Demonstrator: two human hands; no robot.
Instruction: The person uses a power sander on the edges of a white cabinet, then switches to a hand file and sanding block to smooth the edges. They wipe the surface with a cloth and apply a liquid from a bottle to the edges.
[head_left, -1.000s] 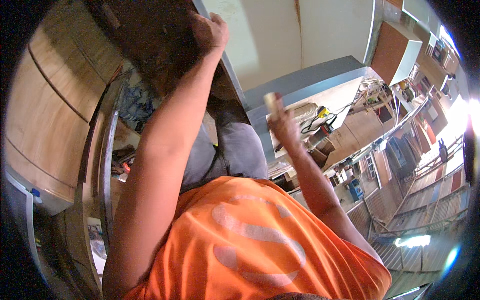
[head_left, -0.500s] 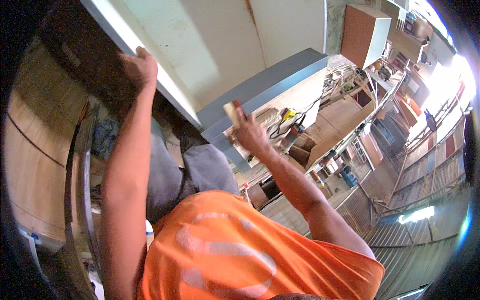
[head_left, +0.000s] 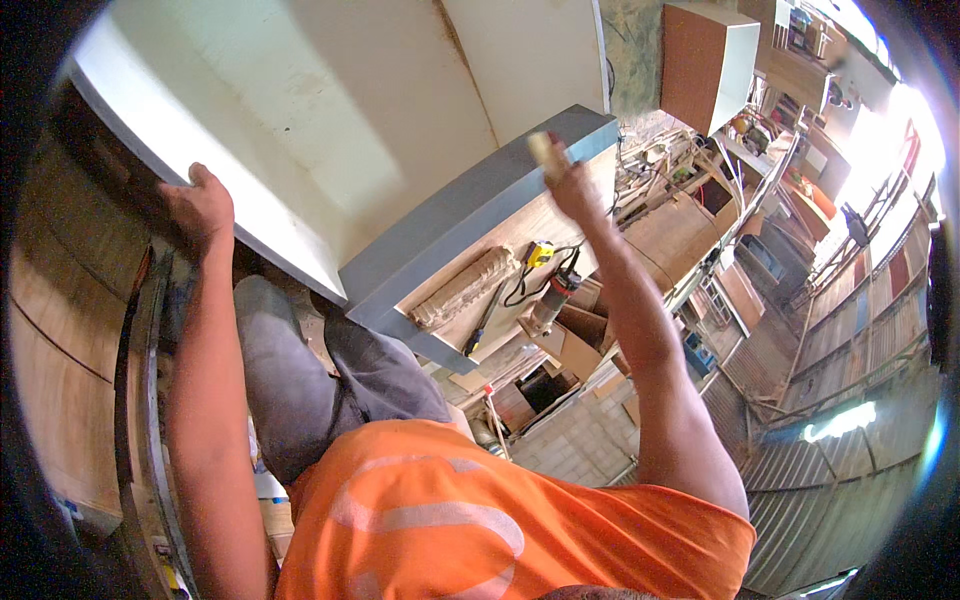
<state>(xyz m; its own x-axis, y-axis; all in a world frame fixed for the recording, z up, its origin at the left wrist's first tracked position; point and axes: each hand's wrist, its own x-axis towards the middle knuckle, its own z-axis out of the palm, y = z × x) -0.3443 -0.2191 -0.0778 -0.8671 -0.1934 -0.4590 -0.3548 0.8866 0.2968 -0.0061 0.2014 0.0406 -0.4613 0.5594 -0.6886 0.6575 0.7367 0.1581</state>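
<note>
Your left hand (head_left: pixel 200 212) is at the left edge of the big cabinet (head_left: pixel 330 150), thumb against the edge; the other fingers are lost in shadow, so you cannot tell whether they are spread or pressed together. The cabinet stands open toward you, white inside, with a brown streak down its inner wall. Its wooden side (head_left: pixel 545 215), bordered by a grey strip (head_left: pixel 460 215), carries a beige roll (head_left: pixel 465 288) by the left end, a screwdriver (head_left: pixel 485 320) near the lower edge, a yellow tape measure (head_left: pixel 540 253) around the middle, and a power tool (head_left: pixel 555 297) beside it. At the strip's upper right corner, your right hand (head_left: pixel 575 190) pinches a pale block (head_left: pixel 543 150), blurred; contact is unclear. Farther right is a brown box (head_left: pixel 705 65), its contents hidden.
</note>
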